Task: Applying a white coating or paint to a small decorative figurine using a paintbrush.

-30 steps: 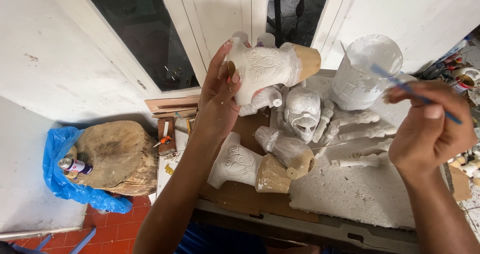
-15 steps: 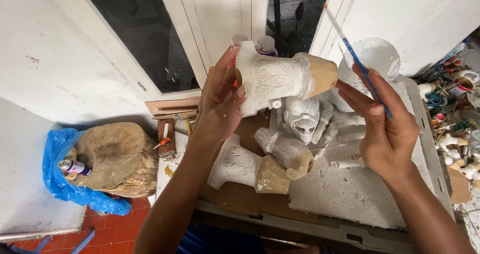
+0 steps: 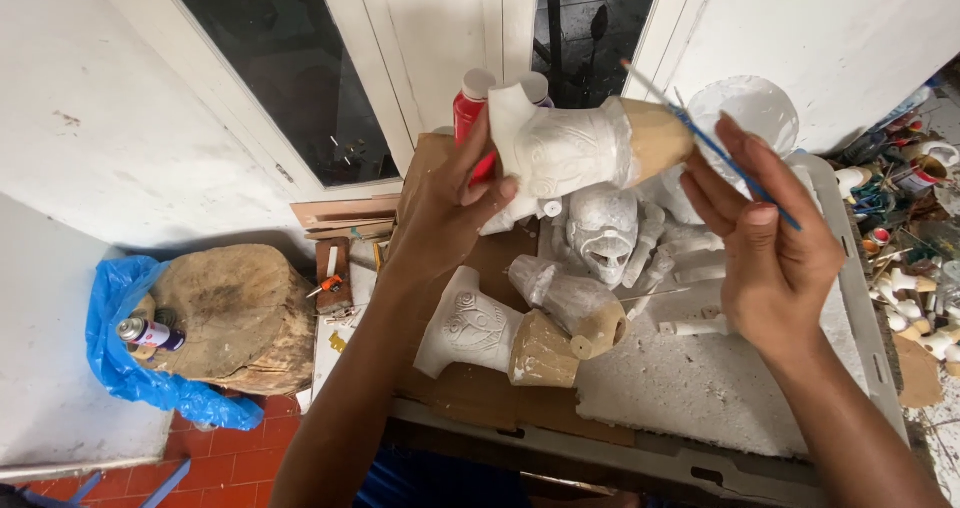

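Note:
My left hand [image 3: 445, 203] grips a carved wooden piece [image 3: 585, 148], mostly painted white with a bare tan end, held sideways above the table. My right hand [image 3: 770, 243] holds a thin blue-handled paintbrush [image 3: 715, 148] whose tip reaches the tan end of the piece. Below lie two similar carved pieces [image 3: 500, 333] [image 3: 575, 303] and a white mask-like carving [image 3: 605, 233].
The work tray [image 3: 700, 388] is crusted with white paint. A white cup [image 3: 750, 108] and a red bottle [image 3: 470, 108] stand at the back. Small paint pots and figurines [image 3: 915, 238] crowd the right edge. A wood stump [image 3: 225, 313] on blue plastic holds a spray can [image 3: 150, 333] at left.
My right hand has swung the brush from the right side in toward the carved piece. My left hand has raised and turned the piece, tan end toward the brush.

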